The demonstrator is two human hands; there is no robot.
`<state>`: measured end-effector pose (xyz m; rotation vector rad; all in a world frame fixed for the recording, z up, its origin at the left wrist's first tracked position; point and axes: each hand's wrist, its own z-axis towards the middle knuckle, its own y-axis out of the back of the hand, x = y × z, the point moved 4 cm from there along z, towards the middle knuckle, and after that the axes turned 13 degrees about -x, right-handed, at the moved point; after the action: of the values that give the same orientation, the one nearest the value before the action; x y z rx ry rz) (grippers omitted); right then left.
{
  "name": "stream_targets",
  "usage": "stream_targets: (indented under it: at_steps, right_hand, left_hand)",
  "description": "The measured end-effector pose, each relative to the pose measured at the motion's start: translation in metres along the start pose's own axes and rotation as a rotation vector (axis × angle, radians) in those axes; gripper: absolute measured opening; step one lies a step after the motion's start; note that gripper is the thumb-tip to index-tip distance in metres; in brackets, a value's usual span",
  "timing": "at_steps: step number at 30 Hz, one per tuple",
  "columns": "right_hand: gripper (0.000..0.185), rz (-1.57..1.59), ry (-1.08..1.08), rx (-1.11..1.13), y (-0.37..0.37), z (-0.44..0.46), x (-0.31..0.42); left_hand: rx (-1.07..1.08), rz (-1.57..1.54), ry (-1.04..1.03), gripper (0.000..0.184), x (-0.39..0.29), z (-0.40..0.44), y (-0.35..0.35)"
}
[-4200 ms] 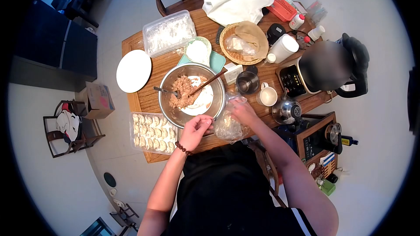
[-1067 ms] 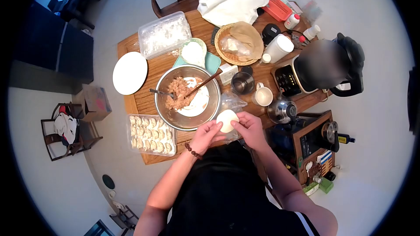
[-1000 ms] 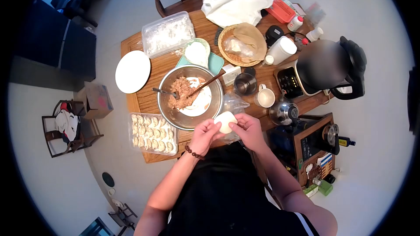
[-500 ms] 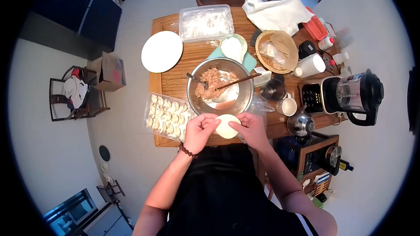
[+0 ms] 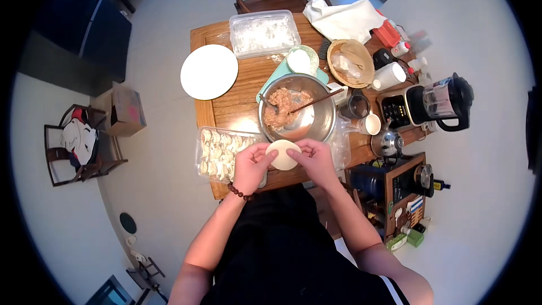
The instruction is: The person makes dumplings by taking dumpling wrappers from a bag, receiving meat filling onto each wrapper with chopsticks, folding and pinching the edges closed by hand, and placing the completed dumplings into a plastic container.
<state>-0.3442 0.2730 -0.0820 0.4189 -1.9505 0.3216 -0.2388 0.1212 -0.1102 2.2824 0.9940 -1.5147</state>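
A round, pale dough wrapper [image 5: 284,155] is stretched between my two hands at the near edge of the table. My left hand [image 5: 252,166] pinches its left side, and my right hand [image 5: 315,160] pinches its right side. Just beyond them stands a steel bowl [image 5: 326,125] with minced filling [image 5: 285,104], a spoon and brown chopsticks [image 5: 317,100] in it. To the left of my left hand, a clear tray holds rows of folded dumplings [image 5: 221,152]. Crumpled clear plastic [image 5: 340,149] lies right of my right hand.
A white plate [image 5: 209,72] and a floury plastic container [image 5: 265,34] lie at the back left. Behind the bowl is a dish of flour [image 5: 300,61]. A basket [image 5: 350,63], dark cup [image 5: 355,105], white mug [image 5: 370,125], kettle [image 5: 387,143] and blender [image 5: 440,101] stand to the right.
Earlier my right hand was at the plastic bag; since then the wrapper has come into both hands. The view has shifted, and the wrapper is now held close to the bowl and dumpling tray.
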Motion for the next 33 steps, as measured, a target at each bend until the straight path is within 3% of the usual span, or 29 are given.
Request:
stream_targets:
  at_steps: [4, 8, 10, 16, 21, 23, 29, 31, 33]
  right_hand:
    - [0.015, 0.063, 0.079, -0.123, -0.028, -0.013, 0.005]
    - [0.015, 0.097, 0.097, -0.172, -0.046, -0.027, 0.005]
    - [0.016, 0.071, 0.036, -0.162, -0.048, -0.036, -0.004]
    - [0.019, 0.067, 0.082, -0.133, -0.046, -0.032, 0.011]
    - [0.016, 0.037, 0.118, -0.133, -0.028, -0.021, 0.020]
    - [0.015, 0.125, 0.142, -0.171, -0.019, -0.017, 0.021]
    - [0.013, 0.075, 0.017, -0.047, 0.011, -0.004, 0.013]
    - [0.013, 0.071, 0.031, -0.024, 0.018, -0.001, 0.015]
    - [0.013, 0.072, 0.051, -0.002, 0.021, 0.000, 0.025]
  left_hand:
    - [0.060, -0.224, 0.135, 0.020, -0.016, 0.000, 0.020]
    - [0.149, -0.197, 0.178, 0.021, -0.007, 0.000, 0.038]
    - [0.034, -0.158, 0.087, 0.021, -0.012, 0.004, 0.048]
    - [0.194, -0.031, 0.006, 0.019, -0.034, -0.007, 0.032]
    - [0.047, -0.084, -0.084, 0.021, -0.038, 0.000, 0.016]
    - [0.142, -0.065, 0.060, 0.022, -0.028, -0.004, 0.005]
    - [-0.080, 0.028, -0.095, 0.020, -0.014, 0.009, -0.008]
    - [-0.105, -0.207, 0.040, 0.015, 0.006, 0.012, -0.014]
    - [-0.097, -0.245, 0.094, 0.024, 0.027, 0.013, -0.018]
